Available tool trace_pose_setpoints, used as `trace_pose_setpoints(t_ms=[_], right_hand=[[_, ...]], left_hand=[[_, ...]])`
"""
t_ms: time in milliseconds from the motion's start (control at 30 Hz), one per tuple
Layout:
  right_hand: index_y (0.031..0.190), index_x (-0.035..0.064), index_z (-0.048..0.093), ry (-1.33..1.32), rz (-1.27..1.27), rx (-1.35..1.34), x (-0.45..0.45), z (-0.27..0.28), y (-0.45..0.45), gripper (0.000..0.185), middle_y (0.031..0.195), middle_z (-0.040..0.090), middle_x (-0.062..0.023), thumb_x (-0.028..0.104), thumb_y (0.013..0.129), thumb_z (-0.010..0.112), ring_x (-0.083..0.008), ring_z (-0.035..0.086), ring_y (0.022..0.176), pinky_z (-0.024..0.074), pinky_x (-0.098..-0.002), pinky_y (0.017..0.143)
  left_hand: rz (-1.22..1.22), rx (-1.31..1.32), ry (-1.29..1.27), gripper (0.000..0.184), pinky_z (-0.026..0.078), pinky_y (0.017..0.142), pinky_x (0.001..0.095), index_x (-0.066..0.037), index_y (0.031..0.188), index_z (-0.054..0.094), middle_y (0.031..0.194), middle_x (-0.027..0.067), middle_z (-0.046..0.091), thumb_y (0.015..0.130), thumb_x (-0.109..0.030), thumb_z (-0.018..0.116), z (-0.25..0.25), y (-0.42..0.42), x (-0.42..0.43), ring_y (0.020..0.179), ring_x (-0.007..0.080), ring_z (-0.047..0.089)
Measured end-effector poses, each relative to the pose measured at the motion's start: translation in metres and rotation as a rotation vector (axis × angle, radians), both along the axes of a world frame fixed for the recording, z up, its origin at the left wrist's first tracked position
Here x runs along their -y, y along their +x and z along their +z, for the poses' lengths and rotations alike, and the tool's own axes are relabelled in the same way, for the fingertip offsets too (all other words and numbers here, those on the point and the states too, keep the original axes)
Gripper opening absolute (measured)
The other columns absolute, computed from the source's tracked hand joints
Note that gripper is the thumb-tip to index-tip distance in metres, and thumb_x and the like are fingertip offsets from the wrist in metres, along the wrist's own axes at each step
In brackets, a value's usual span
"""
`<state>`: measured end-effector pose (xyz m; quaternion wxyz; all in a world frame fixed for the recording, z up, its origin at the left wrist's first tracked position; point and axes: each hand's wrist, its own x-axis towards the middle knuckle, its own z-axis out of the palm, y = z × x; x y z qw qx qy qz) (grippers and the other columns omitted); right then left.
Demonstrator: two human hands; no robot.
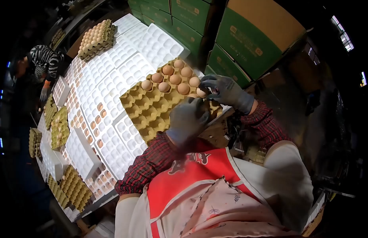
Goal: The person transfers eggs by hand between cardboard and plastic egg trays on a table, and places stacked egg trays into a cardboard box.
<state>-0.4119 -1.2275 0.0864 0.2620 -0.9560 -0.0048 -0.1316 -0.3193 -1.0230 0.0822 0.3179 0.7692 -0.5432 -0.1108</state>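
Note:
A yellowish pulp egg tray point(148, 107) lies tilted on white foam trays, with several brown eggs point(175, 79) in its far cups and bare cups nearer me. My right hand point(227, 92), in a grey glove, is at the tray's right edge, its curled fingers touching an egg point(201, 92). Close to the tray's near right corner is my left hand point(188, 119), also gloved, fingers bent; what it holds, if anything, is hidden. Between my hands the contents are dark and hard to make out.
White foam trays point(108, 85) cover the table. A stack of egg-filled pulp trays point(97, 39) stands at the far left. Green cartons point(245, 37) rise beyond on the right. Another person point(47, 63) bends over the table's left side, near more pulp trays point(75, 186).

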Motion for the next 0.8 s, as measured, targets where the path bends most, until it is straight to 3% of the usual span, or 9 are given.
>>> trace_pose_setpoints(t_ms=[100,233,300,367,533,567,633,700,800], right_hand=[[0.108,0.0105,0.066,-0.227,0.062,-0.009,0.003,-0.012,0.009,0.035,0.121,0.063,-0.014,0.02,0.078,0.081,-0.0329,0.065,0.104,0.054,-0.0418,0.09],[0.129,0.0082,0.06,0.454,0.005,0.064,0.018,-0.017,0.01,0.048,0.112,0.068,-0.0049,0.02,0.086,0.078,-0.0153,0.066,0.1,0.0551,-0.0335,0.079],[0.13,0.0026,0.062,1.261,-0.138,-0.037,0.02,0.008,0.01,0.052,0.121,0.066,-0.0033,0.018,0.084,0.082,-0.0105,0.063,0.103,0.0537,-0.0219,0.074],[0.128,0.0029,0.064,1.336,-0.022,0.018,0.017,0.001,0.018,0.05,0.127,0.063,-0.0054,0.02,0.084,0.082,-0.014,0.063,0.106,0.0554,-0.0275,0.079],[0.125,0.0203,0.067,-0.147,-0.095,-0.165,0.005,0.008,0.049,0.049,0.145,0.046,-0.0164,0.021,0.078,0.081,-0.0358,0.058,0.122,0.0509,-0.0448,0.099],[0.125,0.0199,0.066,-0.413,-0.115,-0.143,0.004,-0.001,0.054,0.05,0.146,0.046,-0.0172,0.02,0.077,0.08,-0.0367,0.058,0.121,0.0514,-0.0458,0.098],[0.126,0.0199,0.065,-0.45,-0.119,-0.203,-0.001,-0.008,0.063,0.051,0.144,0.047,-0.0174,0.019,0.076,0.079,-0.0371,0.059,0.119,0.0516,-0.0463,0.097],[0.126,0.0197,0.065,-0.454,-0.118,-0.266,0.002,-0.003,0.071,0.053,0.143,0.048,-0.0173,0.019,0.075,0.079,-0.0374,0.06,0.117,0.0517,-0.0469,0.097],[0.125,0.0185,0.065,-0.385,-0.093,-0.33,0.002,0.009,0.072,0.055,0.141,0.05,-0.0171,0.021,0.072,0.081,-0.0371,0.061,0.115,0.0517,-0.0469,0.096]], left_hand=[[0.085,-0.803,-0.29,0.028,0.054,0.083,0.0291,0.001,0.116,0.066,0.105,0.0074,0.066,0.093,-0.015,0.067,-0.009,0.042,-0.008,0.091,0.0147,0.064],[0.032,0.06,0.101,0.039,0.056,0.08,0.0397,-0.006,0.115,0.065,0.105,0.0119,0.068,0.085,-0.029,0.074,0.019,0.032,0.007,0.093,0.0288,0.07],[0.135,0.147,0.352,0.046,0.056,0.078,0.046,-0.01,0.118,0.063,0.107,0.0131,0.068,0.081,-0.034,0.076,0.026,0.009,0.021,0.096,0.035,0.069],[0.16,0.192,0.491,0.046,0.056,0.078,0.0459,-0.009,0.119,0.063,0.107,0.0124,0.068,0.082,-0.033,0.075,0.027,0.005,0.028,0.097,0.0344,0.07],[0.079,-0.646,-0.274,0.058,0.053,0.079,0.0241,-0.003,0.145,0.053,0.128,0.0067,0.066,0.092,-0.018,0.069,0.012,0.059,-0.007,0.093,0.0111,0.065],[0.107,-0.844,-0.185,0.051,0.053,0.081,0.0296,0.005,0.137,0.056,0.11,0.0101,0.07,0.092,-0.015,0.069,0.017,0.074,-0.011,0.096,0.0134,0.066],[-0.036,-1.095,-0.245,0.053,0.052,0.08,0.025,-0.002,0.141,0.056,0.124,0.0053,0.065,0.094,-0.021,0.07,0.034,0.084,-0.005,0.092,0.013,0.065],[-0.018,-0.946,-0.009,0.039,0.054,0.081,0.0325,-0.002,0.124,0.067,0.125,0.0088,0.064,0.094,-0.026,0.07,0.033,0.091,0.004,0.109,0.0168,0.062],[0.218,0.28,0.203,0.028,0.055,0.064,0.0401,-0.005,0.11,0.074,0.126,0.0108,0.061,0.089,-0.021,0.067,0.03,0.064,0.024,0.107,0.0266,0.063]])
